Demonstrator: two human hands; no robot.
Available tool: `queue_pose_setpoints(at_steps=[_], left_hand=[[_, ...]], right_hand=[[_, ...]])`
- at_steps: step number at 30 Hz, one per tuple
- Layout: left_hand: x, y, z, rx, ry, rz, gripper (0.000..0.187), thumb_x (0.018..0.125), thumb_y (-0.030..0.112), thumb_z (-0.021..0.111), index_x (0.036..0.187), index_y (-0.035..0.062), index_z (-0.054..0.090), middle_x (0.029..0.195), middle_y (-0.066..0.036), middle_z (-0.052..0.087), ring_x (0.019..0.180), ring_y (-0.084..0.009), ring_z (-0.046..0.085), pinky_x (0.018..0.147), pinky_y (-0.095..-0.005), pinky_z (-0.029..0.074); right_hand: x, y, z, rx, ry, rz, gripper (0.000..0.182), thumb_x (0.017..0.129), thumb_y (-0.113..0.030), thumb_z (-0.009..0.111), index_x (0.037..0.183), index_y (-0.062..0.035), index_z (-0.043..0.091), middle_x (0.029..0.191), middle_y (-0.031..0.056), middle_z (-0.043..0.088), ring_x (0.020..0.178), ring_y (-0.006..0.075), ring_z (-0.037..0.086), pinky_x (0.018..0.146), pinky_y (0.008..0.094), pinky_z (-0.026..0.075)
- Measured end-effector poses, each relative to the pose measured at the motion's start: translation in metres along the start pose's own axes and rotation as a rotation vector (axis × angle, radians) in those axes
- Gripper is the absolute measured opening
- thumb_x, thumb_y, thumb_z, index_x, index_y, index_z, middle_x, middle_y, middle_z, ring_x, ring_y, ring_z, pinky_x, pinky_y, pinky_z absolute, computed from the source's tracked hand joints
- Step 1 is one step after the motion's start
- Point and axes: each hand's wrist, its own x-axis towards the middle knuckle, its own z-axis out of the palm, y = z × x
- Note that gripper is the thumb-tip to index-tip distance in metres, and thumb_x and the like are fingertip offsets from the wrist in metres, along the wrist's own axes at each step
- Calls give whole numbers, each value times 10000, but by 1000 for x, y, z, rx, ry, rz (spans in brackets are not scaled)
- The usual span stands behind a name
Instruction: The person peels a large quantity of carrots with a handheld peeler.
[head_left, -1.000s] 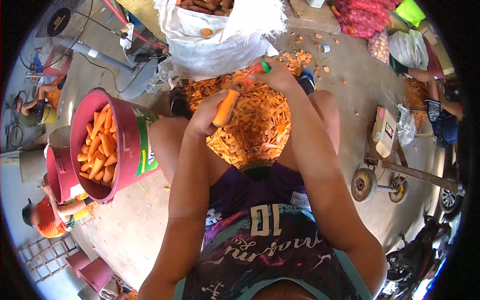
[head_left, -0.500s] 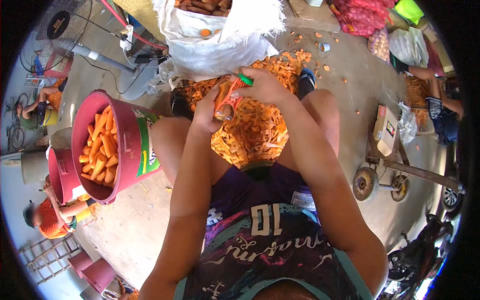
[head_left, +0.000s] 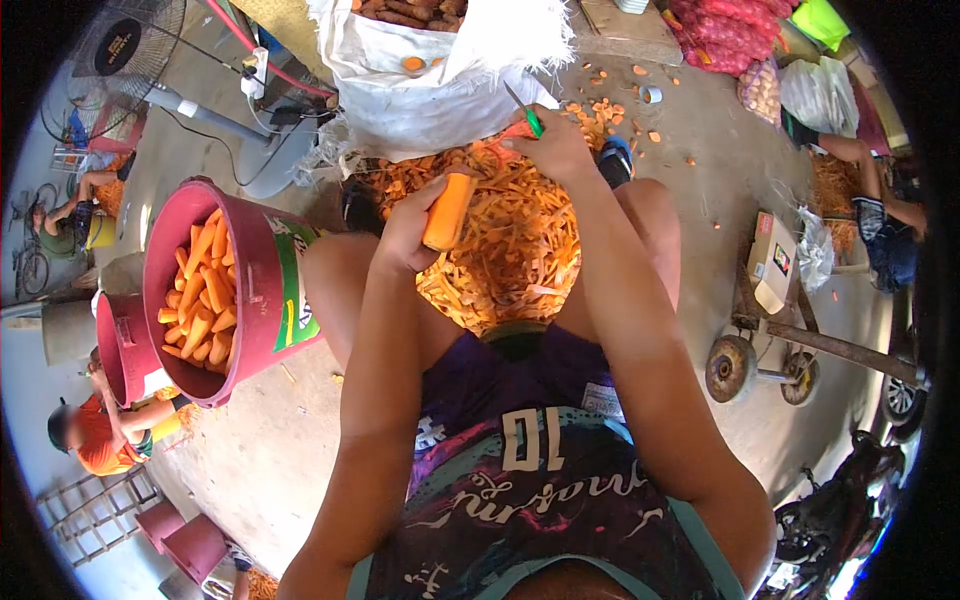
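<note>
My left hand [head_left: 405, 230] is closed around a thick, mostly peeled carrot [head_left: 450, 210], which points up and slightly right. To its right, my right hand [head_left: 553, 148] grips a green-handled knife [head_left: 535, 122] whose narrow blade rises up and to the left. A red peeler [head_left: 508, 140] also shows at the fingers of that hand; its far part blends into the peelings. The hands are apart, above a large heap of carrot peelings [head_left: 510, 260] between my legs.
A pink tub of peeled carrots [head_left: 222, 200] stands at left. Ahead is a white sack [head_left: 400, 105] with unpeeled carrots. Carrot pieces [head_left: 600, 112] litter the floor. A wheeled cart [head_left: 770, 330] is at right, a fan [head_left: 115, 50] at upper left. Other people sit at both sides.
My right hand has moved up and right, away from the carrot, taking the peeler with it. The knife blade now shows. The carrot has turned to show a smooth orange side.
</note>
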Motion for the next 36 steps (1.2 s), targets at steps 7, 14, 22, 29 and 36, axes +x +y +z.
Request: queue_pose_setpoints(at_steps=[7, 14, 22, 29, 36], left_hand=[[13, 1, -24, -93, 23, 27, 389, 1139, 345, 444, 1357, 53, 579, 1026, -61, 687, 846, -190, 676, 718, -359, 581], [10, -1, -6, -74, -14, -2, 372, 1139, 359, 440, 1301, 63, 596, 1042, -66, 687, 867, -192, 684, 713, -363, 589], [-4, 3, -1, 6, -78, -20, 328, 1117, 348, 511, 1248, 68, 620, 1032, -55, 695, 848, -171, 687, 712, -323, 582], [27, -6, -38, -170, -11, -9, 389, 1138, 323, 442, 1412, 76, 565, 1085, -76, 687, 934, -218, 684, 793, -390, 587], [11, -3, -3, -85, 5, 101, 378, 1138, 298, 437, 1367, 32, 578, 1174, -101, 693, 970, -195, 700, 830, -341, 606]], right_hand=[[-30, -32, 8, 138, -133, -214, 593, 825, -366, 894, 1303, -89, 678, 1200, 124, 741, 1108, 264, 699, 991, 384, 534], [-25, -29, 18, 226, -222, -296, 570, 803, -357, 913, 1256, -91, 690, 1163, 110, 755, 1072, 239, 709, 967, 378, 537], [2, 0, 2, 162, -25, -31, 511, 846, -358, 882, 1256, -141, 667, 1099, 101, 738, 1022, 239, 692, 942, 381, 538], [-45, -47, 20, 165, -156, -365, 539, 840, -309, 898, 1276, -89, 671, 1156, 95, 733, 1106, 217, 682, 1002, 381, 529], [-38, -50, 18, 12, -249, -358, 560, 830, -319, 902, 1283, -84, 671, 1134, 98, 736, 1101, 232, 685, 975, 387, 530]])
